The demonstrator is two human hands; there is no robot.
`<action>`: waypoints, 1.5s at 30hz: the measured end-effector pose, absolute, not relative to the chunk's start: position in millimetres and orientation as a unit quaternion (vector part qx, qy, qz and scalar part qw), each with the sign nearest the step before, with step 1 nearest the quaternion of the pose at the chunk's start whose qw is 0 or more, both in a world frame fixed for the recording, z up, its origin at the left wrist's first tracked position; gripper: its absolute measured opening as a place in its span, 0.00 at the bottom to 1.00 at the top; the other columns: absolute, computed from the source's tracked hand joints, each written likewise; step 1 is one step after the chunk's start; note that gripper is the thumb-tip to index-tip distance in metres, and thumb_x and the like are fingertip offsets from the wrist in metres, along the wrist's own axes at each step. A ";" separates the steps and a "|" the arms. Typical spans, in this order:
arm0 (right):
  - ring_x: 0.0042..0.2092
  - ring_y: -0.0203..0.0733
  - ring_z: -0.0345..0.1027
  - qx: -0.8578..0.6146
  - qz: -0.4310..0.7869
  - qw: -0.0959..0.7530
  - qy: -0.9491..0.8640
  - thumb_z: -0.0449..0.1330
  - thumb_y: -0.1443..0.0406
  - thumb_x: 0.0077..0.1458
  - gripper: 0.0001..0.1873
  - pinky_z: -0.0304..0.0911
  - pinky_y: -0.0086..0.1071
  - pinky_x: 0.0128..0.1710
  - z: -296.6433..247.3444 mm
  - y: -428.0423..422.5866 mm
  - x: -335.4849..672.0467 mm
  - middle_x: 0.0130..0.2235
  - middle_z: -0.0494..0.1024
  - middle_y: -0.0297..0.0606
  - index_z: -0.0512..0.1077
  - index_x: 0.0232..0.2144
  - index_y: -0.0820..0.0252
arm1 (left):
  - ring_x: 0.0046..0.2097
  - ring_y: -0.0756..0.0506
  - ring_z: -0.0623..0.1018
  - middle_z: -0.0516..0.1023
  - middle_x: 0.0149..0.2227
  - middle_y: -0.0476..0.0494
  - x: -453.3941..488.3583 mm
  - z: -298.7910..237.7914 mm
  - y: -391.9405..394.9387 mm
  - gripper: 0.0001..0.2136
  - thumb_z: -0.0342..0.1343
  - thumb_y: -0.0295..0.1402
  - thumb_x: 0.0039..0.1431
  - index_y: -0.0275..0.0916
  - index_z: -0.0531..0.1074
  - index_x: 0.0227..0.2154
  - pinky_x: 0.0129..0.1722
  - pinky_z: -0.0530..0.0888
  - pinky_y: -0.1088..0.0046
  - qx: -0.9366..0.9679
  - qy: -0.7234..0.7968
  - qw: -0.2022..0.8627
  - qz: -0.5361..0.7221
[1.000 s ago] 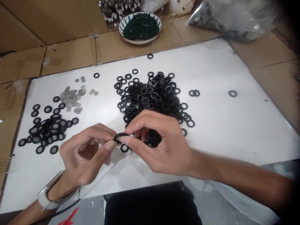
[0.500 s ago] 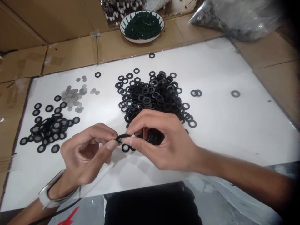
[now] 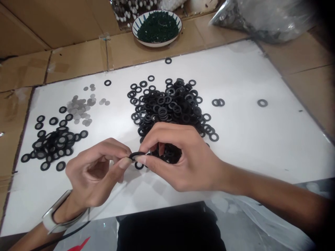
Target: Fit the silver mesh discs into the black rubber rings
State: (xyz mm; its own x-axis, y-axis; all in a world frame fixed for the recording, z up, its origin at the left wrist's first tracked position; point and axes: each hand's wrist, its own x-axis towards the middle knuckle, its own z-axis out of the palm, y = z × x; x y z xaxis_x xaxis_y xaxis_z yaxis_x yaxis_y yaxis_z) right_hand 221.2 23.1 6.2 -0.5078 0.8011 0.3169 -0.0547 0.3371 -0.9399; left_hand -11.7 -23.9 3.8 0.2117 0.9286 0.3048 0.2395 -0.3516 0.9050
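Note:
Between both hands is a black rubber washer (image 3: 136,153), tilted almost edge-on, with a little grey showing inside it. My left hand (image 3: 95,170) pinches its left side with thumb and forefinger. On its right side, my right hand (image 3: 183,158) grips it the same way, its other fingers curled. Behind my right hand lies a large heap of black washers (image 3: 167,104), partly covered by that hand. To the left are loose thin grey discs (image 3: 80,108). Below those sits a pile of washers with grey discs in their centres (image 3: 56,143).
A white board (image 3: 251,139) covers the work surface, with stray washers (image 3: 218,102) on its right. Beyond its far edge stand a bowl of dark green bits (image 3: 157,29) and a clear plastic bag (image 3: 261,21). Cardboard (image 3: 75,62) surrounds the board.
Both hands keep their pinch on the washer, with barely any finger movement. The whole view has shifted slightly.

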 end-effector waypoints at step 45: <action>0.37 0.37 0.73 -0.354 0.679 0.275 -0.582 0.75 0.68 0.54 0.09 0.71 0.33 0.38 15.9 29.0 221.4 0.37 0.82 0.31 0.79 0.36 0.59 | 0.26 0.49 0.79 0.82 0.29 0.45 -5.1 6.0 -16.3 0.06 0.64 0.23 0.69 0.38 0.82 0.37 0.21 0.76 0.74 0.682 0.424 0.389 0.452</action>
